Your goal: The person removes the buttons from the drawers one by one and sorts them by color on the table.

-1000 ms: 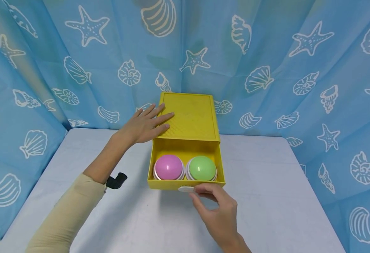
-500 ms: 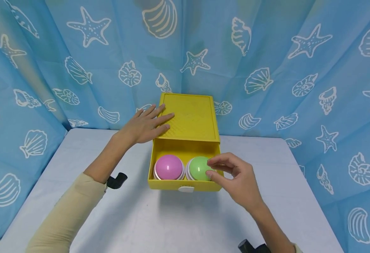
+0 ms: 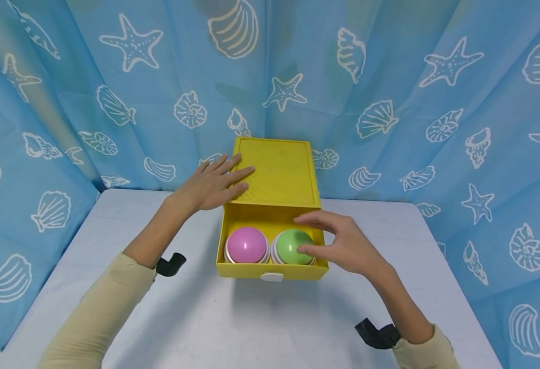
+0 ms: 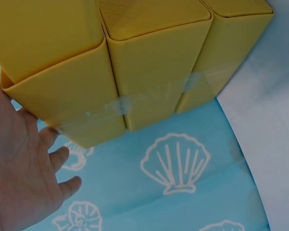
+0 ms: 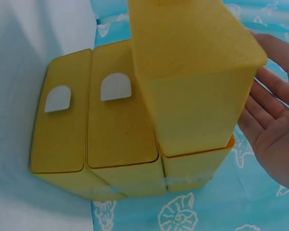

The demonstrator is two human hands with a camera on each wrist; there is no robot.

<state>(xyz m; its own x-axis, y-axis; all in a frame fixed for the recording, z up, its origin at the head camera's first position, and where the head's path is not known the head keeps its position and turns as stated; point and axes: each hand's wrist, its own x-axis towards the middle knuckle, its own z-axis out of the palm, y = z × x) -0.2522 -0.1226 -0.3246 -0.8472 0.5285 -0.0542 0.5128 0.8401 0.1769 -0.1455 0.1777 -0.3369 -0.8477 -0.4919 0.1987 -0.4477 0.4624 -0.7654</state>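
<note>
Head view: at frame centre, a yellow drawer box (image 3: 276,171) on a white table (image 3: 214,328), backed by blue shell-print cloth (image 3: 390,77). Top drawer (image 3: 270,269) pulled out toward the lower edge, white tab (image 3: 271,277) on its front. Inside, a pink dome button (image 3: 246,244) at left and a green dome button (image 3: 294,247) at right, side by side, touching or nearly so. Left hand (image 3: 212,182) flat on the box top's left edge, fingers straight, gripping nothing. Right hand (image 3: 344,243) spread over the green dome, thumb on its near side, index finger arched beyond it, not yet closed round it.

Left wrist view: yellow box's three stacked sections (image 4: 149,72) filling the upper frame, clear tape across them; left hand (image 4: 24,178) at lower left, fingers extended.

Right wrist view: two shut drawer fronts with white tabs (image 5: 115,86) at left, open drawer (image 5: 192,72) jutting out at centre, right hand (image 5: 274,125) at right, palm open.

Green dome probably light, rigid plastic, smooth and somewhat slippery; best pinched low at the pale rim, clear of the drawer wall.
</note>
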